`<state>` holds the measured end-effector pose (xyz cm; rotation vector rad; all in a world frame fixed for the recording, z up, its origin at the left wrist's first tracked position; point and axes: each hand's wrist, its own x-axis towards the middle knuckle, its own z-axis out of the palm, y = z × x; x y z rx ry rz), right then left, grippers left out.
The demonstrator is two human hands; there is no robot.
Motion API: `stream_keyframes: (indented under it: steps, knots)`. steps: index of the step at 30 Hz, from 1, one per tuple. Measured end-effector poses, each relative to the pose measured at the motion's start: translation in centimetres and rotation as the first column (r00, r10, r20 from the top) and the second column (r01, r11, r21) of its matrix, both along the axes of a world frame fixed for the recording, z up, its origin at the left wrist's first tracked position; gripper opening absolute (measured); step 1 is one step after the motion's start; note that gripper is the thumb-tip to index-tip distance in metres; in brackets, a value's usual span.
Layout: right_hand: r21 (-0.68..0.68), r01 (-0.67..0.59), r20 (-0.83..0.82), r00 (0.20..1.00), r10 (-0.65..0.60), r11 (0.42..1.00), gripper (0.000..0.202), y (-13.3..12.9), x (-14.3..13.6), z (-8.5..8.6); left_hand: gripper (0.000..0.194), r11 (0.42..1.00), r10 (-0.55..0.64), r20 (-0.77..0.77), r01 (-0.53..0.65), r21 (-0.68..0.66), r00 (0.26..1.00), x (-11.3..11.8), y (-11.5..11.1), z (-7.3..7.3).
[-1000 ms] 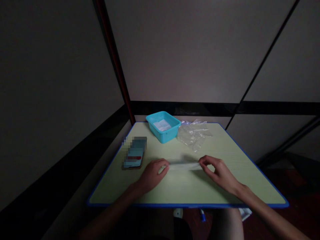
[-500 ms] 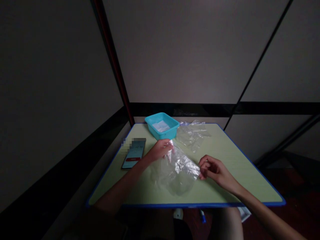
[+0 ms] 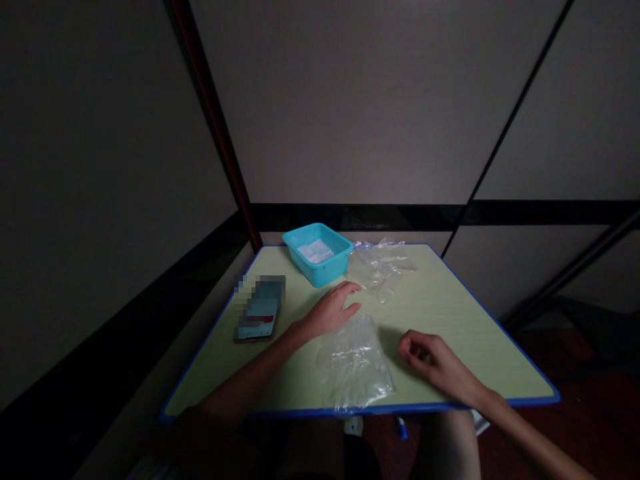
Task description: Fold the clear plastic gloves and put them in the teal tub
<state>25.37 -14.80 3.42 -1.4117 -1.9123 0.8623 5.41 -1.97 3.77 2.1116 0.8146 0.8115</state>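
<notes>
A clear plastic bag point(image 3: 355, 363) lies flat and a little wrinkled at the table's near edge, its lower end reaching over the blue rim. My left hand point(image 3: 333, 312) hovers at the top of this bag, thumb and fingers apart and holding nothing. Off the bag's right side is my right hand point(image 3: 427, 357), its fingers curled in with nothing visible in them. Beyond my left hand, a second crumpled clear plastic bag point(image 3: 383, 267) rests on the table beside a turquoise basket point(image 3: 327, 270).
White paper-like pieces point(image 3: 316, 251) lie inside the basket. A phone point(image 3: 263, 310) lies near the left edge of the pale green table point(image 3: 480, 360). Walls stand close behind and on the left. Beneath the table, a blue-and-white object point(image 3: 401, 428) is on the floor.
Both hands have let go of the clear plastic bag they held up between them, and it now lies on the table nearer to me. The left hand has opened.
</notes>
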Motion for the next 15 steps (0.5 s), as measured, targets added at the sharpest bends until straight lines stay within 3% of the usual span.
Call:
stream_keyframes:
  steps: [3,5,7,9,11,15]
  knots:
    - [0.204,-0.147,0.259,0.962,0.091,0.968,0.035,1.2,-0.1,0.8,0.021,0.999,-0.022,-0.043,0.023,0.029,0.999,-1.9,-1.4,0.8]
    - [0.232,-0.282,0.392,0.903,0.176,0.931,0.058,2.1,-0.5,0.0,0.020,0.999,-0.042,-0.057,0.043,0.011,0.997,-3.3,-2.4,1.1]
    - [0.211,-0.370,0.478,0.847,0.234,0.905,0.066,3.0,-0.8,-1.4,0.018,0.998,-0.055,-0.058,0.053,-0.041,0.997,-4.5,-3.4,1.1]
    - [0.201,-0.395,0.516,0.821,0.246,0.896,0.066,3.6,-1.0,-2.6,0.016,0.991,-0.062,-0.044,0.056,-0.123,0.997,-5.5,-4.2,0.8]
    - [0.224,-0.387,0.520,0.823,0.226,0.894,0.062,3.6,-0.8,-2.7,0.015,0.976,-0.059,-0.027,0.052,-0.213,0.998,-6.2,-4.8,0.3]
    - [0.275,-0.478,0.531,0.799,0.283,0.834,0.036,2.0,0.2,-0.4,0.015,0.930,-0.046,0.007,0.045,-0.365,0.999,-7.0,-5.4,-1.1]
